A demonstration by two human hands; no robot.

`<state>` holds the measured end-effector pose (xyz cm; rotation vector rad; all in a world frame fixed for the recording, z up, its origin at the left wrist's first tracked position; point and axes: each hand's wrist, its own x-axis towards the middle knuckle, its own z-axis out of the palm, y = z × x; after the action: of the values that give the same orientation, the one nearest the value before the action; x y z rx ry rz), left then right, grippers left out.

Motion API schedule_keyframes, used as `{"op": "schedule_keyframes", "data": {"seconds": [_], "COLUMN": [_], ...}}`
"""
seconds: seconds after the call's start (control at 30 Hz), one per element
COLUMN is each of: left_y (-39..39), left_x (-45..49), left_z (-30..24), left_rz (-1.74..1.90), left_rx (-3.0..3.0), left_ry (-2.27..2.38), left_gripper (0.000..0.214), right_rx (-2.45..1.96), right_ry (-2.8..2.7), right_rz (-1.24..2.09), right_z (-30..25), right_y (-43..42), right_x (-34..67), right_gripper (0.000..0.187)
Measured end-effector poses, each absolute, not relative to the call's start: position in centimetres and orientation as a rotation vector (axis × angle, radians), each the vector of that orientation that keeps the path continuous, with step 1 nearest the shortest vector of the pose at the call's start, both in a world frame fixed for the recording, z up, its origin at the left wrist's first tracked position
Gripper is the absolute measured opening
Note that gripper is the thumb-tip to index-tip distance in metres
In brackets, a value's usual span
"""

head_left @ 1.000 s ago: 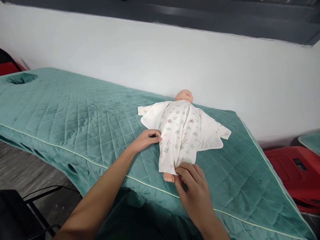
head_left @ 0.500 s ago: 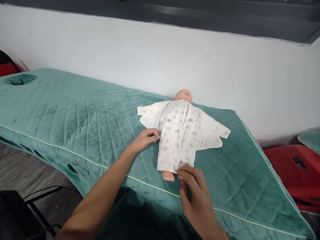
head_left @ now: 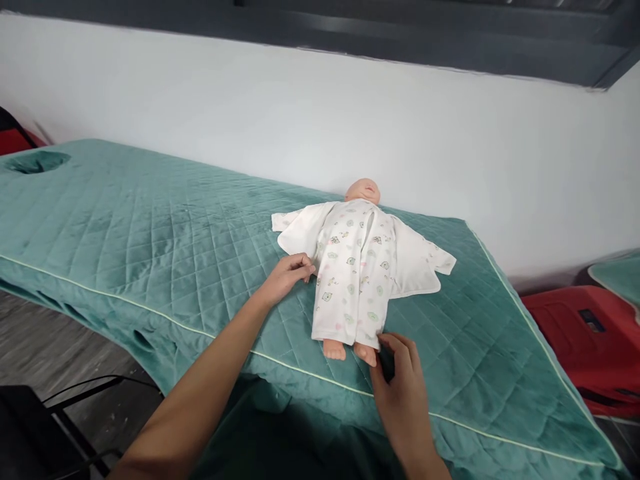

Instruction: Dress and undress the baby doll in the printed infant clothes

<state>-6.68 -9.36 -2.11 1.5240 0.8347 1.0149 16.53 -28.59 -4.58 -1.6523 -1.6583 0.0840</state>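
A baby doll (head_left: 363, 190) lies on its back on the green quilted bed cover (head_left: 200, 220), head toward the wall. It wears white baby clothes (head_left: 353, 273) printed with small animals and leaves; the sleeves and white flaps spread out to both sides. Both bare feet stick out below the leg hems. My right hand (head_left: 400, 387) has its thumb and forefinger closed at the hem beside the right-hand foot. At the doll's left-hand side, my left hand (head_left: 291, 275) is curled with its thumb against the clothing edge; whether cloth is between its fingertips is hidden.
Behind the bed runs a white wall (head_left: 225, 107). A face hole (head_left: 37, 162) opens in the cover at far left. Past the right end stands a red case-like object (head_left: 590, 340). A black chair (head_left: 30, 427) is at the lower left, off the bed.
My right hand has moved right, from between the feet to the outer hem of the right-hand leg, uncovering that foot. My left hand has barely moved.
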Motion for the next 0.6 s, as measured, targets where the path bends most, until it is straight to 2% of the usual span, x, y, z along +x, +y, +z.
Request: {"op": "schedule_keyframes", "data": {"seconds": [0.23, 0.43, 0.6], "left_y": [-9.5, -9.5, -9.5], "left_x": [-6.6, -6.7, -6.7], "left_z": [-1.8, -1.9, -2.0], "left_rz": [1.021, 1.023, 1.029], "left_rx": [1.524, 1.512, 1.503], "left_ry": [0.863, 0.859, 0.861], "left_gripper": [0.029, 0.03, 0.03], "right_rx": [-1.587, -1.53, -1.464], "right_ry": [-1.686, -1.662, -1.673], "right_rz": [0.074, 0.224, 0.147], "right_z": [-4.5, -3.5, -1.3], "right_y": [-27.7, -28.3, -29.3], "right_x": [16.3, 16.1, 15.9], "right_gripper": [0.013, 0.01, 0.011]}}
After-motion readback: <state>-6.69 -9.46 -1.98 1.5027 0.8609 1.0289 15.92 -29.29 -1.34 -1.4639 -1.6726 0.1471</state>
